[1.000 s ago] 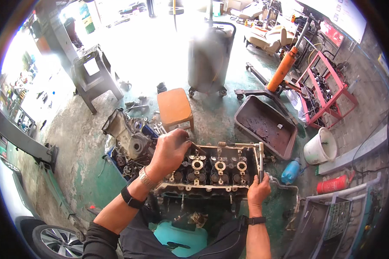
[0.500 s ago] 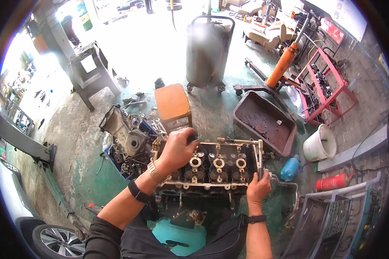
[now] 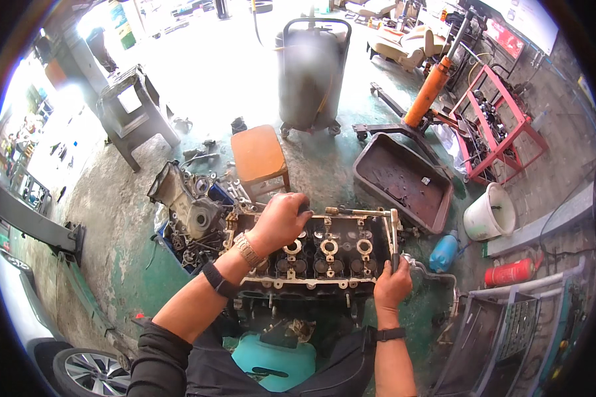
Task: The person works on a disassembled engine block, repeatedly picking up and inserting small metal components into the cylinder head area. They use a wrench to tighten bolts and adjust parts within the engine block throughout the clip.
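In front of me lies an engine cylinder head [image 3: 328, 283], its open top showing a row of round bores and pale rings. My right hand [image 3: 392, 286] is closed round the dark grip of a ratchet wrench [image 3: 395, 231] at the head's right end. From the top of the ratchet a long extension bar [image 3: 361, 212] runs left along the far edge. Over the left part of the head is my left hand [image 3: 281, 223], fingers curled and closed; a dark bit shows between thumb and forefinger, too hidden to name. The left forearm covers the head's near left corner.
Greasy engine parts [image 3: 195, 205] fill a blue tray to the left. Beyond the head stands an orange-topped stool [image 3: 258, 153]; a dark oil pan-like tub [image 3: 404, 182] lies to its right. A blue bottle [image 3: 444, 251], white bucket [image 3: 490, 212] and red extinguisher [image 3: 510, 272] are at right.
My left hand has shifted slightly right over the head, its fingers still closed. The right hand keeps its grip on the ratchet. The whole view has moved a little.
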Tool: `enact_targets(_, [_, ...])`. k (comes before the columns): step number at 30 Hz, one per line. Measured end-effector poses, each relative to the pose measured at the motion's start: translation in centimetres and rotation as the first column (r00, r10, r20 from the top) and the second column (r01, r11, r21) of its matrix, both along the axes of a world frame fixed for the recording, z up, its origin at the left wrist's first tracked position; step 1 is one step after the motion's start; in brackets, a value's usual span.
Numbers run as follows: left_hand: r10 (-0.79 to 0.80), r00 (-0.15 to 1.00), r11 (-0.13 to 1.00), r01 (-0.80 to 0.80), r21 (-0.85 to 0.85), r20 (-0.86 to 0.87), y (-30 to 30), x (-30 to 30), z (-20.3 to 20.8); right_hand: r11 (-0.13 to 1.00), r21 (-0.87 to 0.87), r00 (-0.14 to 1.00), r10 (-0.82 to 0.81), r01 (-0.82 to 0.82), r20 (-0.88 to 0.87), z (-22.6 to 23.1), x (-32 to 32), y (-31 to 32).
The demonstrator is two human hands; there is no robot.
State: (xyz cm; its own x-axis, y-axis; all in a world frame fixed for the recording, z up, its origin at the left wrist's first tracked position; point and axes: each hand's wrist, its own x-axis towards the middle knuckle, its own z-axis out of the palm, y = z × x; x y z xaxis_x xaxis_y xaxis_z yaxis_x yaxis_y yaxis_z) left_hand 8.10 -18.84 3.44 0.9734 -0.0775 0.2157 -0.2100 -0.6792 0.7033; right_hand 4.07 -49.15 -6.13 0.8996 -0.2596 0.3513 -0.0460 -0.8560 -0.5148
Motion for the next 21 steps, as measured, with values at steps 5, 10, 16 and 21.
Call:
enact_targets(5, [0.021, 1.000, 0.998, -0.022, 0.065, 0.017, -1.6, 0.6, 0.7, 1.000, -0.005, 1.000, 0.004, -0.004, 0.003, -0.2, 0.1, 0.0])
enact_targets(10, [0.026, 0.999, 0.994, -0.028, 0.103, 0.019, -2.6, 0.8, 1.1, 1.000, 0.002, 1.000, 0.004, -0.004, -0.002, -0.4, 0.1, -0.2])
enact_targets(16, [0.029, 0.999, 0.987, -0.024, 0.160, -0.032, -2.3, 1.1, 1.1, 1.000, 0.022, 1.000, 0.007, -0.007, -0.006, -0.6, 0.2, -0.3])
enact_targets(21, [0.045, 0.998, 0.984, -0.038, 0.172, -0.039, -2.5, 1.4, 1.0, 1.000, 0.008, 1.000, 0.011, -0.011, 0.002, -0.5, 0.2, -0.1])
